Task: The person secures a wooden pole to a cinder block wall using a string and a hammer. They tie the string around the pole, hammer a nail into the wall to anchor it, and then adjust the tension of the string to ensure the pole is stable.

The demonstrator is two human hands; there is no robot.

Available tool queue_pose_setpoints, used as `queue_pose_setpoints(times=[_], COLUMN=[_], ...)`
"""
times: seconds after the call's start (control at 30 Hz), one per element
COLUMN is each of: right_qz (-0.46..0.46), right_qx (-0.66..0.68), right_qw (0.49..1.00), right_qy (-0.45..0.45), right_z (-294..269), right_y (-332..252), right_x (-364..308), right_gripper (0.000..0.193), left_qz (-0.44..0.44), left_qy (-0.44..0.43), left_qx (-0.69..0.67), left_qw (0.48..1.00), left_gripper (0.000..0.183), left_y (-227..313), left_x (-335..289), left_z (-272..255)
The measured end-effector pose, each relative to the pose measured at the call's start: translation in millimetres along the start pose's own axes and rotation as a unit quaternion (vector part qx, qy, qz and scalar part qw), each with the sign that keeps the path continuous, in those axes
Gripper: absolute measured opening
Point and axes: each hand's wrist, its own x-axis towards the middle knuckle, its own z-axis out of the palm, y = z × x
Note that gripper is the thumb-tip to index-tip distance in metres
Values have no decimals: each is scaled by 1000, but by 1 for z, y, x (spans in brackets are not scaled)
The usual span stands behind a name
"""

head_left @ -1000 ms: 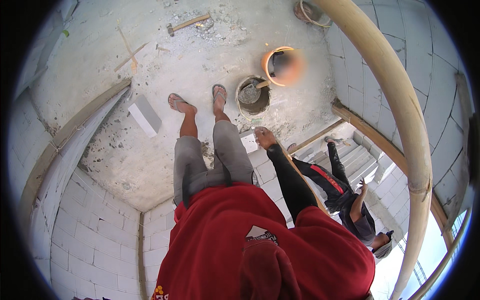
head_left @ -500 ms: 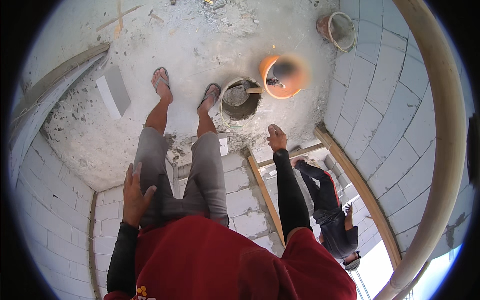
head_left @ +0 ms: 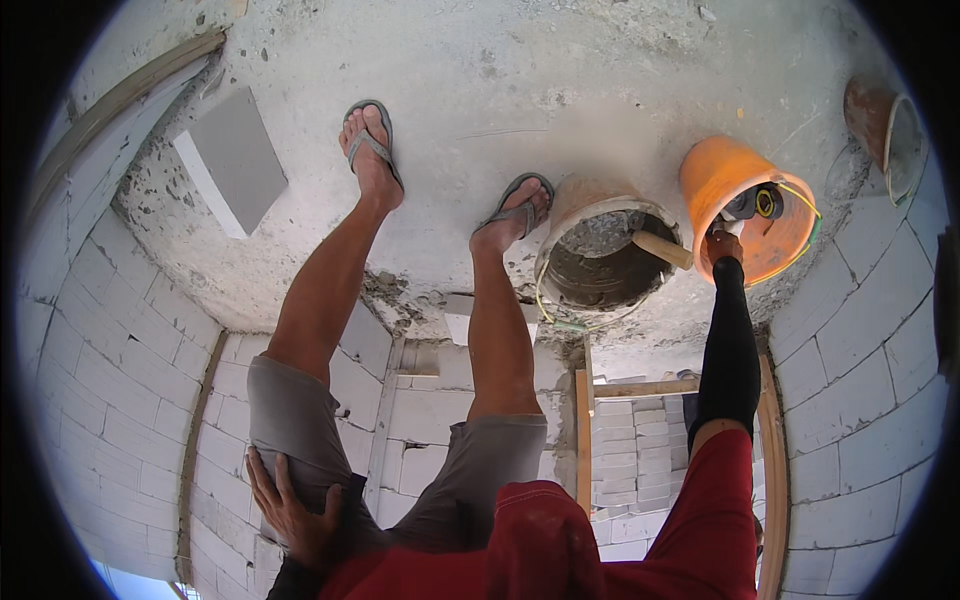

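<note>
My right hand [head_left: 722,246] reaches inside the orange bucket [head_left: 722,165]. Its fingers look curled at a pale item, partly hidden, that I cannot make out. Beside them in the bucket is a dark grey tool with a round yellow-and-black part [head_left: 767,203]. My left hand [head_left: 292,505] lies on the grey shorts over my left thigh, fingers apart, holding nothing. Left of the orange bucket sits a mortar-caked bucket [head_left: 590,203] with wet grey mortar [head_left: 603,236] inside. A wooden handle [head_left: 662,249] juts out over its rim.
A grey-white block [head_left: 238,155] lies on the concrete floor at the left. Another bucket [head_left: 872,125] leans by the right block wall [head_left: 840,400]. Timber framing [head_left: 773,470] edges an opening below my right arm. My sandalled feet stand near the mortar bucket.
I have bent lower, and the buckets appear larger and closer. My right hand has moved from open air into the orange bucket. My left hand has settled on my thigh.
</note>
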Motion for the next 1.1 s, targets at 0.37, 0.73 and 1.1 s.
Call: queue_pose_setpoints(times=[0.37,0.73,1.1], right_qz=[200,-479,-461], right_qx=[42,313,294], right_qw=[972,808,833], right_qy=[117,-139,-89], right_z=[-35,-197,-337], right_y=[5,-268,-495], right_x=[-77,-514,-327], right_gripper=[32,26,49], left_qz=[-33,240,-35], left_qy=[-43,10,63], left_qx=[-34,-226,-422], left_qw=[998,944,904], left_gripper=[95,48,17], left_y=[-9,23,-34], left_x=[9,93,148], left_z=[-8,-108,-132])
